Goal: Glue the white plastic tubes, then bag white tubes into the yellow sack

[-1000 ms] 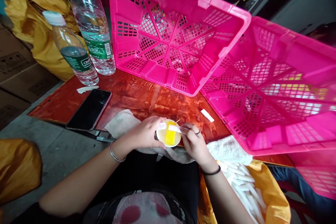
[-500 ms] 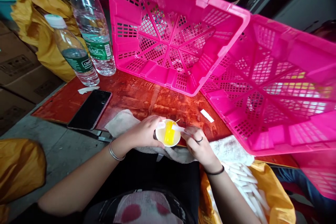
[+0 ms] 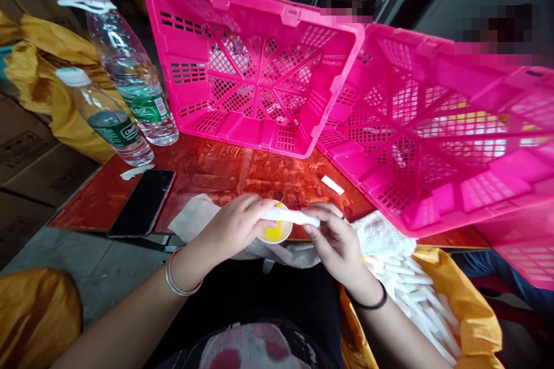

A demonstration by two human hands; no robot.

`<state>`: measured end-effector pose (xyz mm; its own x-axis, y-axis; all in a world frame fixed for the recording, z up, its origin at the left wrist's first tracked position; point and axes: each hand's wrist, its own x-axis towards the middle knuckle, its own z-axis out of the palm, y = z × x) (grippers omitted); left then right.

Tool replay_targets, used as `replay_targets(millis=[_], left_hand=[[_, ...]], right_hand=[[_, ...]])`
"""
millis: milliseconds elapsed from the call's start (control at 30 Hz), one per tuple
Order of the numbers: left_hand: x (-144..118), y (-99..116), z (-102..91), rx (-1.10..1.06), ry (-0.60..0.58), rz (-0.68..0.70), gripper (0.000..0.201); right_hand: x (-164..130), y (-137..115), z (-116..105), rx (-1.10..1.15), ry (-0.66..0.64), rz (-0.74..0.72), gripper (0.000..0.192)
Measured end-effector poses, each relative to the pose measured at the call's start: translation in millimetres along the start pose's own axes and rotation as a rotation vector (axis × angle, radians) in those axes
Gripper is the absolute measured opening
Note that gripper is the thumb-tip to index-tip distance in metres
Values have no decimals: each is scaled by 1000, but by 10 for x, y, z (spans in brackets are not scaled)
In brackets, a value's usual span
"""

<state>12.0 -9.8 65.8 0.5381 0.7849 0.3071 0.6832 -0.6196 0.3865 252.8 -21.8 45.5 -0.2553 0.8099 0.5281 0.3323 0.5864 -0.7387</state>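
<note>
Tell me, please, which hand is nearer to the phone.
Left. The left hand is to the right of the phone, apart from it; the right hand is farther right, beyond the bowl.

Right of the phone [image 3: 142, 203] and bottles [image 3: 145, 106], the cup [image 3: 287, 233] is before two crates [image 3: 242, 128]

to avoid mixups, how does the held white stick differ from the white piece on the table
The white stick is held by the left hand and right hand; the white piece lies on the table. The white stick looks longer than the white piece. Both are white.
</note>
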Motion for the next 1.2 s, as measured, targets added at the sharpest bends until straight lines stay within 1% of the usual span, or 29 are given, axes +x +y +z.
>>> replay_targets(millis=[100,200,267,333,400,433,467,500,567,633,667,700,733,767,833,867,900,933,967,1033,1067,1100,1133,1167,1200], left_hand=[[3,73,-37,85,2,25,22],[17,163,-22,115,-58,28,18],[22,216,1,109,-91,30,18],[14,253,21,127,-91,33,20],[-2,276,29,158,-78,35,24],[-9,288,28,159,-71,33,26],[-11,304,27,136,-66,30,29],[-8,325,25,82,-66,24,30],[14,390,27,-127,-82,-21,29],[45,478,43,-392,-131,-129,28],[58,527,57,-501,-157,-192,29],[65,574,76,-565,-167,-244,30],[65,619,98,-580,-157,-273,30],[57,660,124,-557,-133,-273,28],[27,738,184,-484,-75,-223,21],[10,779,217,-482,-64,-202,18],[-5,823,250,-523,-77,-200,18],[-16,872,280,-608,-120,-222,19],[-23,926,306,-727,-197,-266,23],[-27,1036,323,-973,-421,-372,35],[-29,1081,306,-1040,-539,-396,39],[-37,1108,267,-1050,-631,-375,40],[-55,1109,205,-1001,-679,-313,40],[-87,1074,124,-900,-675,-240,42],[-137,999,27,-769,-621,-171,51]], right_hand=[[20,-59,-38,-6,-53,-37,27],[45,-127,-37,16,-78,-47,23],[64,-164,-23,56,-84,44,16],[86,-189,-15,125,-123,203,14],[116,-201,-16,188,-162,343,21],[136,-202,-19,195,-162,371,25],[160,-201,-21,174,-148,363,29],[186,-197,-22,128,-123,319,32],[244,-189,-17,8,-61,167,39],[291,-194,-6,-71,-20,50,43],[302,-205,0,-88,-5,29,44],[301,-222,6,-93,8,39,44],[285,-244,9,-92,21,70,43],[254,-268,11,-91,32,114,42],[149,-319,5,-107,54,200,41],[82,-342,-5,-126,70,221,41],[10,-365,-20,-152,86,216,40],[-63,-388,-44,-181,102,185,39],[-136,-413,-81,-208,114,134,38],[-283,-468,-212,-236,98,-8,33],[-365,-494,-318,-244,54,-84,29],[-460,-512,-454,-263,14,-145,25],[-573,-514,-621,-295,-2,-176,22],[-707,-494,-814,-348,1,-172,18],[-861,-447,-1023,-431,108,-89,19]])
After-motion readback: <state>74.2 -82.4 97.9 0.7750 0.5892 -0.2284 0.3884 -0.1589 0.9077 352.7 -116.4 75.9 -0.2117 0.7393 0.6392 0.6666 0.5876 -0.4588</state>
